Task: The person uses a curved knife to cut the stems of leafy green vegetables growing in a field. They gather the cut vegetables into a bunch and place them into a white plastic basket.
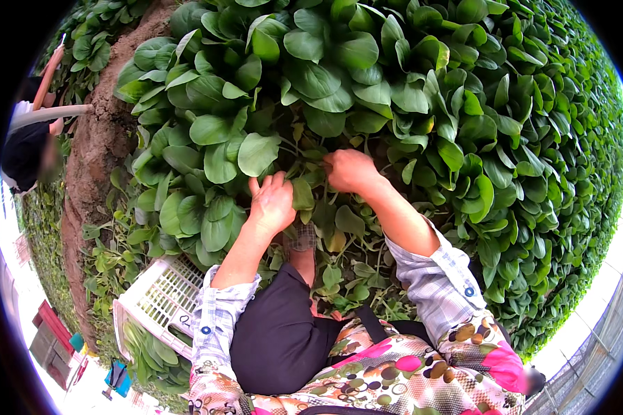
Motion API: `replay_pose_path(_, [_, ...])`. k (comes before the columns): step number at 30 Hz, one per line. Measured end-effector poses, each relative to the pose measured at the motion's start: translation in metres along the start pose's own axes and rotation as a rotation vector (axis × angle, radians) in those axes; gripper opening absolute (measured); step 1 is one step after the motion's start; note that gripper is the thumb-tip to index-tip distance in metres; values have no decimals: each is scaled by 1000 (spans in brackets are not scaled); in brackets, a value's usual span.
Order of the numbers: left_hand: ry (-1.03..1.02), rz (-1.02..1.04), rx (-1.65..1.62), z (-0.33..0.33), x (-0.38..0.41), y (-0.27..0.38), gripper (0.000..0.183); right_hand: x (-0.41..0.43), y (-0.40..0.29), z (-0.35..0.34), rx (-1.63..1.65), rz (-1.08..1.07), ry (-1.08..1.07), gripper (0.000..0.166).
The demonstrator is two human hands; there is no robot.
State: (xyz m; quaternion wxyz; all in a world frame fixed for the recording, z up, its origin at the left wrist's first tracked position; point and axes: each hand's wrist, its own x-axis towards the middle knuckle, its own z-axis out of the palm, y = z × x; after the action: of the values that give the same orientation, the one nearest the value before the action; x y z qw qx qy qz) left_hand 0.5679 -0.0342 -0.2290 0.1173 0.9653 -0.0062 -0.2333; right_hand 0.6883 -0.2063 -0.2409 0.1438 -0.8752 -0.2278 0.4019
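A dense bed of leafy green plants (316, 78) with broad, spoon-shaped leaves grows before me. My left hand (273, 203) reaches down among the leaves, its fingers bent at the edge of a large pale green leaf (258, 154). Foliage hides its fingertips, so its grip is unclear. To its right, my right hand (350, 170) is curled with thumb and forefinger pinched on thin green stems close to the soil. A drooping leaf (303, 194) hangs between both hands. Below them, yellowed leaves (337, 240) and low stalks cover the ground.
Beside my left arm, a white plastic crate (161, 301) lies on its side with picked greens (156, 353) at its opening. A bare soil ridge (96, 155) runs along the left. Another person (28, 150) is beyond it. My shoe (303, 236) is among the plants.
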Motion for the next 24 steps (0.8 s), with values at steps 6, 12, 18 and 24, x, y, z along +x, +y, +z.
replay_pose_path(6, [279,136,-5,-34,-16,2,51,-51,8,-20,393,-135,444,25])
replay_pose_path(12, [197,459,-544,-65,-30,31,47,-71,-2,-8,1549,-167,324,41])
replay_pose_path(18, [132,222,-940,-66,-4,49,60,-74,-11,-2,1392,-292,338,42])
replay_pose_path(24, [224,260,1,-58,43,28,32,-69,-1,-13,976,-21,393,32])
